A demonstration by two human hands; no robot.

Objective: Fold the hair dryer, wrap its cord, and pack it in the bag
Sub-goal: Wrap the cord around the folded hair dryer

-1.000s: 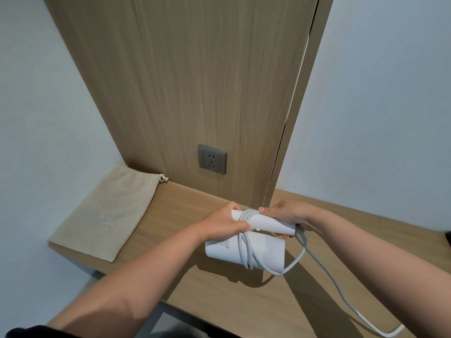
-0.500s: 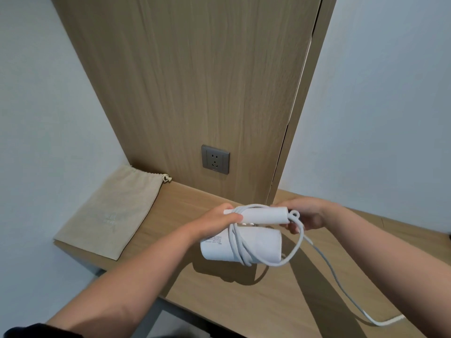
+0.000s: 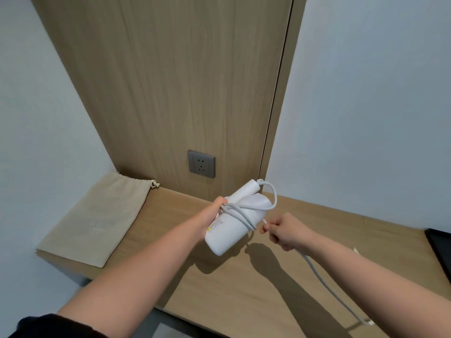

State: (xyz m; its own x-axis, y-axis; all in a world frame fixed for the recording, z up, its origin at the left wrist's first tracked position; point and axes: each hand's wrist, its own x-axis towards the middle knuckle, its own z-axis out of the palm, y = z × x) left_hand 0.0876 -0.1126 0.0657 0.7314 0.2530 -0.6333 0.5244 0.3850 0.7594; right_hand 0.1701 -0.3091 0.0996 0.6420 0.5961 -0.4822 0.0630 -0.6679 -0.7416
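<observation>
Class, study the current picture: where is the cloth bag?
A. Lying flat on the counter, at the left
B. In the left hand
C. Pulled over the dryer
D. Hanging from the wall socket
A: the bag lies flat on the counter, apart from both hands. The left hand holds the dryer and the right hand pinches the cord.
</observation>
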